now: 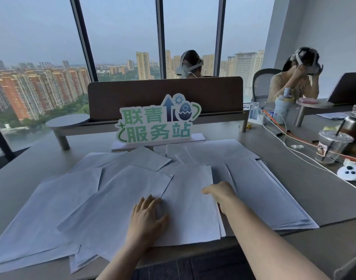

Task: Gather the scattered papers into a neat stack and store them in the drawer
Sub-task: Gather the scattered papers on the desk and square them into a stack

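Pressing flat, left hand (147, 215) fingers spread on papers (189, 205), right hand (219, 194) fingers curled at their edge

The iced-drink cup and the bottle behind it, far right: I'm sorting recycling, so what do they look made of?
The cup looks like clear, glossy plastic: you see through its wall, and a dark straw pokes through the domed lid. The bottle looks like brushed metal, probably stainless steel, judging by its dull silver sheen; a coated finish can't be excluded.

Left hand (147, 214) flat, fingers spread — right hand (219, 194) curled
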The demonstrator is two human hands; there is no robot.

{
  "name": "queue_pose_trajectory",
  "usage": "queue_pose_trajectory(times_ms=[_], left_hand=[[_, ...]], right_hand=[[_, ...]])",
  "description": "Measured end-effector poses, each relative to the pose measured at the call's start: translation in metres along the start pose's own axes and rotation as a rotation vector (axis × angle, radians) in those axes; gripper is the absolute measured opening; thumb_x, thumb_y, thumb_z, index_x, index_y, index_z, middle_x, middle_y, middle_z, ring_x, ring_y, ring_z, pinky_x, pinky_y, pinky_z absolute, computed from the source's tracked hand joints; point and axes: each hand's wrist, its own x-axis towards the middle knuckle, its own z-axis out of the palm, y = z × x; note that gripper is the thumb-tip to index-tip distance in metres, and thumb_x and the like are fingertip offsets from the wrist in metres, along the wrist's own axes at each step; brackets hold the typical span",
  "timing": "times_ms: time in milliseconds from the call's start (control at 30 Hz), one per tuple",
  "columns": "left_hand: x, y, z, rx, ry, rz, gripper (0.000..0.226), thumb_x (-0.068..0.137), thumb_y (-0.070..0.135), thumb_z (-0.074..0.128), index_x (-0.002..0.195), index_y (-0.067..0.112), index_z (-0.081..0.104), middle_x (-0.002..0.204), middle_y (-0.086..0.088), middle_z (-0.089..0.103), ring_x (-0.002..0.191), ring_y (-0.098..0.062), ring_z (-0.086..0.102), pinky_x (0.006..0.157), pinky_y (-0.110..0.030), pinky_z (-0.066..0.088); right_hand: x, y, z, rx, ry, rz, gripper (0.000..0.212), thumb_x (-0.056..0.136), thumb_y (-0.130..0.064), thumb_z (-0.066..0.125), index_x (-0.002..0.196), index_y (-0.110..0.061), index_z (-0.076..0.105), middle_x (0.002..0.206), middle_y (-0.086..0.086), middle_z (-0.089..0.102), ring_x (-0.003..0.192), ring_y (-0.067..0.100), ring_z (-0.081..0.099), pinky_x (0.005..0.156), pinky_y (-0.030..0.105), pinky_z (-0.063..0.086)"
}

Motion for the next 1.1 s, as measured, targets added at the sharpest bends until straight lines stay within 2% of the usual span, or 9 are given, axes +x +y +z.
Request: queue_pose_trajectory(times_ms=[67,133,233,333,500,600,767,1000,1100], left_hand=[[0.000,0.000,0.000,-0.011,0.007,-0.002,0.084,0.065,0.064,0.033,0.143,0.032,0.041,0.156,0.006,0.029,0.147,-0.019,0.016,0.117,-0.031,0.012],[-0.001,-0.001,-0.001,-0.018,0.016,0.001,0.092,0.059,0.067,0.026,0.142,0.032,0.043,0.156,0.006,0.031,0.147,-0.019,0.018,0.117,-0.031,0.013],[-0.002,-0.001,-0.002,-0.073,0.023,-0.012,0.091,0.058,0.066,0.030,0.140,0.030,0.047,0.154,0.003,0.035,0.145,-0.018,0.023,0.116,-0.029,0.017],[-0.001,-0.003,-0.005,-0.165,0.040,-0.028,0.090,0.056,0.066,0.032,0.133,0.025,0.056,0.150,-0.003,0.042,0.140,-0.020,0.034,0.111,-0.030,0.026],[0.003,0.009,-0.005,-0.176,0.046,0.038,0.061,0.072,0.048,0.049,0.126,0.023,0.061,0.139,0.001,0.052,0.124,-0.020,0.051,0.100,-0.029,0.039],[0.006,0.017,0.002,-0.173,-0.033,0.078,0.065,0.071,0.050,0.049,0.131,0.025,0.057,0.146,0.002,0.046,0.130,-0.018,0.046,0.106,-0.027,0.036],[0.009,0.026,0.011,-0.046,-0.094,0.109,0.088,0.060,0.068,0.029,0.138,0.032,0.047,0.153,0.007,0.035,0.144,-0.016,0.024,0.115,-0.027,0.019],[0.005,0.028,0.017,0.031,-0.086,0.120,0.092,0.061,0.069,0.022,0.144,0.034,0.037,0.159,0.006,0.023,0.148,-0.013,0.013,0.118,-0.031,0.006],[0.004,0.028,0.017,0.026,-0.087,0.114,0.092,0.060,0.068,0.020,0.144,0.033,0.037,0.159,0.006,0.023,0.148,-0.013,0.012,0.118,-0.031,0.006]], right_hand=[[0.000,0.003,0.004,-0.043,-0.025,-0.001,0.029,0.081,-0.011,0.071,0.103,0.000,0.055,0.090,0.011,0.056,0.088,0.028,0.059,0.073,0.027,0.042],[0.002,0.009,0.011,-0.106,-0.040,-0.012,0.027,0.077,-0.008,0.067,0.101,0.001,0.059,0.082,0.009,0.057,0.076,0.025,0.058,0.068,0.026,0.042],[0.000,0.015,0.015,-0.157,0.009,-0.077,0.006,0.073,-0.006,0.061,0.079,-0.006,0.060,0.067,0.006,0.055,0.062,0.021,0.051,0.058,0.023,0.037],[0.003,0.018,0.003,-0.208,0.123,-0.132,0.008,0.073,-0.012,0.058,0.067,-0.010,0.053,0.064,0.003,0.055,0.059,0.023,0.053,0.052,0.023,0.036],[0.008,0.021,-0.026,-0.286,0.204,-0.121,0.011,0.074,-0.017,0.055,0.082,-0.010,0.058,0.081,0.006,0.065,0.071,0.027,0.061,0.058,0.026,0.043],[0.012,0.026,-0.035,-0.389,0.209,-0.056,0.020,0.074,-0.017,0.050,0.092,-0.013,0.055,0.098,0.009,0.062,0.086,0.030,0.056,0.067,0.030,0.044],[0.014,0.025,-0.036,-0.523,0.201,0.011,0.052,0.081,-0.019,0.047,0.133,-0.017,0.043,0.126,0.011,0.051,0.114,0.036,0.043,0.088,0.037,0.045],[0.020,0.016,-0.036,-0.258,0.161,0.012,0.057,0.080,-0.012,0.058,0.134,-0.005,0.040,0.115,0.013,0.060,0.100,0.030,0.061,0.071,0.029,0.045],[0.020,0.017,-0.033,-0.128,0.121,0.040,0.065,0.078,-0.007,0.064,0.136,0.001,0.037,0.089,0.006,0.057,0.079,0.025,0.058,0.067,0.027,0.042]])
